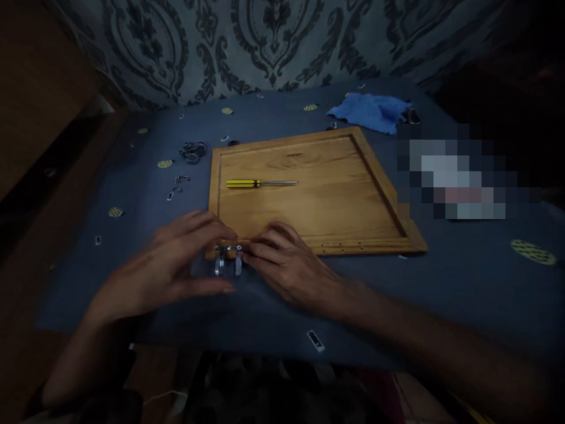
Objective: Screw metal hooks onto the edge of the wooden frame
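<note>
A shiny metal hook bracket [228, 263] with two curved prongs sits against the near left edge of a wooden framed panel [309, 206]. My left hand [176, 265] curves around the bracket from the left, its fingers over the panel's corner and its thumb stretched out in front, apart from them. From the right, my right hand [286, 262] has its fingers drawn together, the tips at the bracket's right end; whatever they pinch is hidden. On the panel lies a screwdriver [260, 183] with a yellow and black handle, its shaft pointing right.
Several dark metal hooks [193, 152] lie in a heap left of the panel, with small screws [180, 179] nearer. A blue cloth [371, 112] is at the back right. The blue tablecloth [441, 294] ends along the near side; a patterned wall covering [273, 47] rises behind.
</note>
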### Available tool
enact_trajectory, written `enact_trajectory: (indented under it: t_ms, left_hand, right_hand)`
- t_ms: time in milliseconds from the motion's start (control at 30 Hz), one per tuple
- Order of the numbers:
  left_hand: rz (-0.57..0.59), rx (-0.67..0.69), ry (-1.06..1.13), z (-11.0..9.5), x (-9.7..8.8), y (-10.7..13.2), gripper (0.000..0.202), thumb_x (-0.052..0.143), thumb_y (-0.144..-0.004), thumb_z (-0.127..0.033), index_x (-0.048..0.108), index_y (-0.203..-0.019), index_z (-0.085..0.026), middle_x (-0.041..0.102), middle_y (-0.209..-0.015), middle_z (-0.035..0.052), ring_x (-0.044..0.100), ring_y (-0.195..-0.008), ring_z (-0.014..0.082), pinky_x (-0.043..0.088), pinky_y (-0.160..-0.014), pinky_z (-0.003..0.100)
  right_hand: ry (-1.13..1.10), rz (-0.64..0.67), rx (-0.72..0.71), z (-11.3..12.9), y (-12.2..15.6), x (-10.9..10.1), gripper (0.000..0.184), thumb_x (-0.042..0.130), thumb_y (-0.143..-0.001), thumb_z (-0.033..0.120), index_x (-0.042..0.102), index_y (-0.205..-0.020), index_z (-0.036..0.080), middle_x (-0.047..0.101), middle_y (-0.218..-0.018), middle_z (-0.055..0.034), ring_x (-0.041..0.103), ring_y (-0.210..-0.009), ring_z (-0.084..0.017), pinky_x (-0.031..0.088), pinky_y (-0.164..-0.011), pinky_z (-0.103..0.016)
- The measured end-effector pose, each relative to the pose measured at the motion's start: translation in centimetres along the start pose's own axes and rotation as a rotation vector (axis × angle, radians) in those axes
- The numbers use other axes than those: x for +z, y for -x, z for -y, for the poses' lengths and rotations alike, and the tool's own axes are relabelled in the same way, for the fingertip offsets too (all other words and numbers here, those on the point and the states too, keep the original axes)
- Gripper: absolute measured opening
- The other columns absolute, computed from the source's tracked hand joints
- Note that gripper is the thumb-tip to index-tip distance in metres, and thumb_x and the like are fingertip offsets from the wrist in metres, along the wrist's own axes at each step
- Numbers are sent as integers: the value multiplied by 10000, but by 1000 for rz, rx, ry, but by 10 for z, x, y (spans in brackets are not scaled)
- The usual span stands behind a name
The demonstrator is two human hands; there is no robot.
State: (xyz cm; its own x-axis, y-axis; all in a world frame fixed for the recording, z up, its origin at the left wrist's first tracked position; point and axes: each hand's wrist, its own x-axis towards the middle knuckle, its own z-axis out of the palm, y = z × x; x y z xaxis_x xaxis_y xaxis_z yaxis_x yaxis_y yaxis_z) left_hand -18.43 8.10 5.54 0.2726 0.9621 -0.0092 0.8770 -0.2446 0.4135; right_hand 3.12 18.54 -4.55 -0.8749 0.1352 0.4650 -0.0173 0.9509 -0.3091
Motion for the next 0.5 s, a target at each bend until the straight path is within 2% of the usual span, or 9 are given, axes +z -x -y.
enact_trajectory:
  t_ms: [100,200,367,500]
  left_hand:
    - [22,-38,-76,1,23,-6,510,598,-868,-620,596,-1176,-215,621,-1099,54,557,-1027,250,475,-886,422]
    - [-3,-80,-121,3,39,-4,525,575,-875,-633,587,-1172,-201,618,-1105,61,536,-1012,262,438,-879,438]
    - [-47,-64,-128,5,47,-1,420,580,-910,-554,588,-1134,-199,626,-1080,51,533,-985,239,414,-875,409]
    - [-49,-59,-120,5,49,-3,399,578,-913,-550,594,-1100,-198,631,-1051,47,534,-965,229,409,-859,395]
  right_hand:
    - [2,-1,5,1,0,0,309,432,-1023,152,655,-1237,172,712,-1233,-80,582,-1088,-232,404,-1048,-506]
    - [11,-20,-2,0,0,0,301,434,-1025,155,657,-1227,151,711,-1244,-84,585,-1080,-237,406,-1046,-512]
    - [21,-34,-14,0,1,2,295,436,-1029,169,666,-1213,146,716,-1235,-84,584,-1081,-237,415,-1031,-499]
    - [37,-29,-10,-1,2,3,303,435,-1030,173,662,-1230,169,712,-1245,-78,580,-1088,-232,408,-1038,-511]
